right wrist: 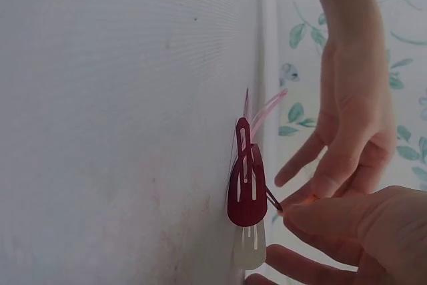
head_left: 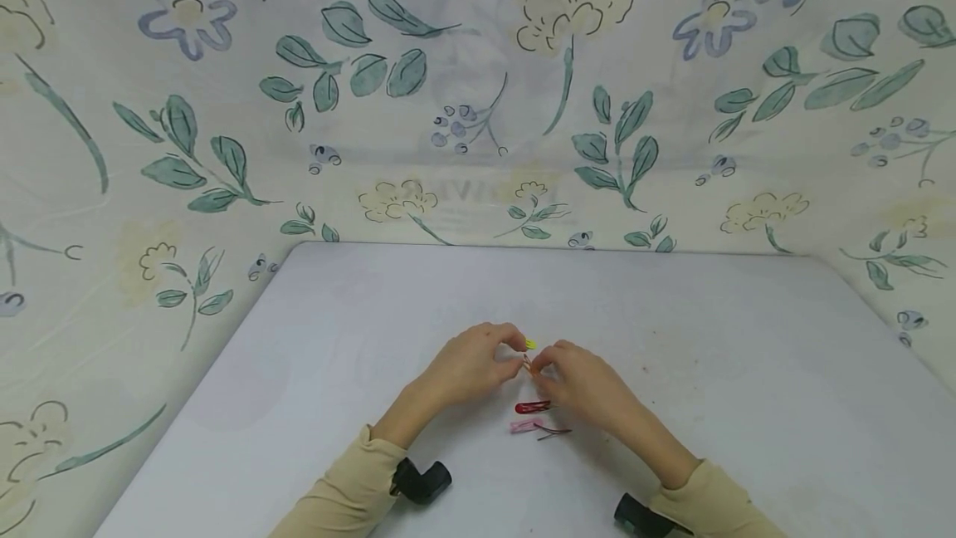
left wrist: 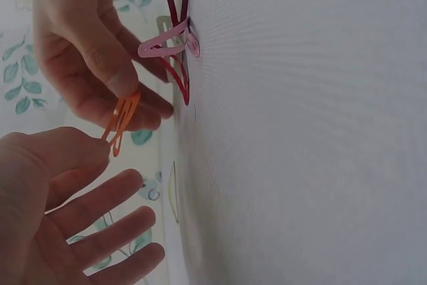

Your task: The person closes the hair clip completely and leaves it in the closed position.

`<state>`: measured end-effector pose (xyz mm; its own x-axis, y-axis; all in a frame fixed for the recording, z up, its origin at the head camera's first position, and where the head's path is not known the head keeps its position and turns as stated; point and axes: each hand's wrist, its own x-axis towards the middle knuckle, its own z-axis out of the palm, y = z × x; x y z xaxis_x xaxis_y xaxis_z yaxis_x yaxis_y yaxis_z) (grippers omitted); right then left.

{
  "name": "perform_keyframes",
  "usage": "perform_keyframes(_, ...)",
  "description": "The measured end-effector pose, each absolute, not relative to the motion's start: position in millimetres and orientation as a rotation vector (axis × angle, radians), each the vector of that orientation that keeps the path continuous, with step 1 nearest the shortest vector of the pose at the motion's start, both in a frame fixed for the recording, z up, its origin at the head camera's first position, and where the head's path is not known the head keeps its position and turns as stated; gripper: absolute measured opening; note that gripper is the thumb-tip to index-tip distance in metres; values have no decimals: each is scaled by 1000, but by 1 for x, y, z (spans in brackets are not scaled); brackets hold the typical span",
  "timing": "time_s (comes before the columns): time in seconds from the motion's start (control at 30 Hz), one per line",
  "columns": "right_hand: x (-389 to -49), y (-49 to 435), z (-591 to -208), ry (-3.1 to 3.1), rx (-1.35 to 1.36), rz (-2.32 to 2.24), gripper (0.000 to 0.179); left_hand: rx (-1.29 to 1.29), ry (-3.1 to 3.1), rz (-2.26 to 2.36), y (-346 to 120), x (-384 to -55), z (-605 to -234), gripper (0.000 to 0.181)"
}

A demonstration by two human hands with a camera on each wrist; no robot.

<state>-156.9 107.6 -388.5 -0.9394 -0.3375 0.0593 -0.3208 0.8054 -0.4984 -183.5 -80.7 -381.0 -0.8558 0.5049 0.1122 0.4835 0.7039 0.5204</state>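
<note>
An orange snap hair clip (left wrist: 123,118) is held up off the table between the two hands. My right hand (head_left: 586,380) pinches one end of it between thumb and finger. My left hand (head_left: 470,364) pinches the other end with thumb and forefinger, its other fingers spread in the left wrist view. Just past the fingertips lies a yellow clip (head_left: 530,344), partly covered by the left hand. Closer to the body are a red clip (head_left: 533,408), a pink clip (head_left: 526,425) and a thin dark red clip (head_left: 553,432). The right wrist view shows the red clip (right wrist: 247,198) large.
The white tabletop (head_left: 336,314) spreads around the hands. Floral cloth (head_left: 463,106) hangs behind it and at both sides. A black wrist camera (head_left: 421,481) sits at the left sleeve, another black camera (head_left: 642,515) at the right sleeve.
</note>
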Motion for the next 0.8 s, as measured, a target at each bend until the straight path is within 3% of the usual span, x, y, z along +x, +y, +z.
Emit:
perform_keyframes(0.2,-157,108,-388,2974,-527,-809,7,834,2845,890,-81,-183,-380,27)
perform_keyframes(0.8,-158,111,-385,3045,-510,-902,11,822,2846,950,-82,-183,-379,18)
